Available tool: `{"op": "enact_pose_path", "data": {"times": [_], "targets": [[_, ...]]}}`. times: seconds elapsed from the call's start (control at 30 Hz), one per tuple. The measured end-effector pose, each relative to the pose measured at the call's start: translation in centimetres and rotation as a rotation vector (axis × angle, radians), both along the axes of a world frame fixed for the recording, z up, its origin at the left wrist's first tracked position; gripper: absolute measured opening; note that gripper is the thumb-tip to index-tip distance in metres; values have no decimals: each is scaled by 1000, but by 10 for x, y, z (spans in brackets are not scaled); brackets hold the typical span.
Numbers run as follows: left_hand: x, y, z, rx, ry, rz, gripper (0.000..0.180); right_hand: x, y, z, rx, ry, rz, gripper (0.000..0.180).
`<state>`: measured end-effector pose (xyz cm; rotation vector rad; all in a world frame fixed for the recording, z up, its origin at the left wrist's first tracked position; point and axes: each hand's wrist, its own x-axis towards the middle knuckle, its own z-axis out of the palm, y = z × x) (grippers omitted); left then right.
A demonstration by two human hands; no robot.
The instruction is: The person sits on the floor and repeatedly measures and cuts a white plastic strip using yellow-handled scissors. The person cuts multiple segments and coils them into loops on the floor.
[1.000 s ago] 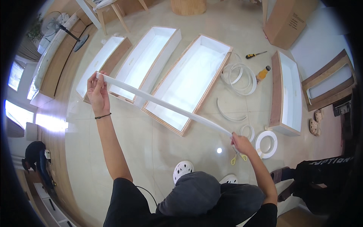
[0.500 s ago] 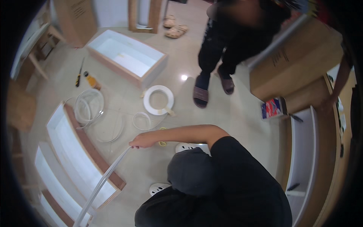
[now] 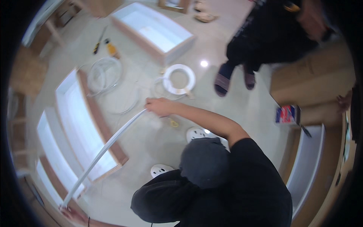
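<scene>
A long thin white strip (image 3: 106, 149) runs in a shallow curve from the middle of the view down to the lower left. My right hand (image 3: 158, 106) is closed on its upper end, arm stretched out over the tiled floor. My left hand (image 3: 74, 214) grips the lower end at the bottom edge, a dark band on its wrist. The strip passes over the corner of a white shallow box with wooden edges (image 3: 85, 125). A white roll of strip (image 3: 180, 78) lies flat on the floor just beyond my right hand.
Loose white coils (image 3: 104, 73) lie beside the roll. More white boxes (image 3: 155, 30) sit at top and left. A yellow-handled screwdriver (image 3: 99, 39), a yellow bottle (image 3: 110, 48) and a small yellow tool (image 3: 173, 122) lie about. Another person in dark clothes (image 3: 264, 34) stands by cardboard boxes (image 3: 314, 83).
The view has swung around, so the boxes moved from the top to the left. Both hands still hold the strip's ends; the standing person has come into view at top right.
</scene>
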<state>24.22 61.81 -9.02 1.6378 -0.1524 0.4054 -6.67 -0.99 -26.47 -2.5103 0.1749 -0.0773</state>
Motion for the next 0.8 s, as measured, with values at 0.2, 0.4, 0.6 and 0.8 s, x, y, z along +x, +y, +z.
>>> {"op": "enact_pose_path", "data": {"times": [0.2,0.4,0.6,0.8], "targets": [[-33,11,-17,-332,133,-252,23,4,-1,12,-242,-33,7,17],[-83,13,-19,-315,205,-219,19,1,17,-12,-406,-117,-62,15],[-108,31,-8,-199,192,-167,19,5,18,-23,-504,-238,-20,13],[-169,-41,73,-100,-23,-301,22,-5,-6,-35,-303,-211,-14,17]]}}
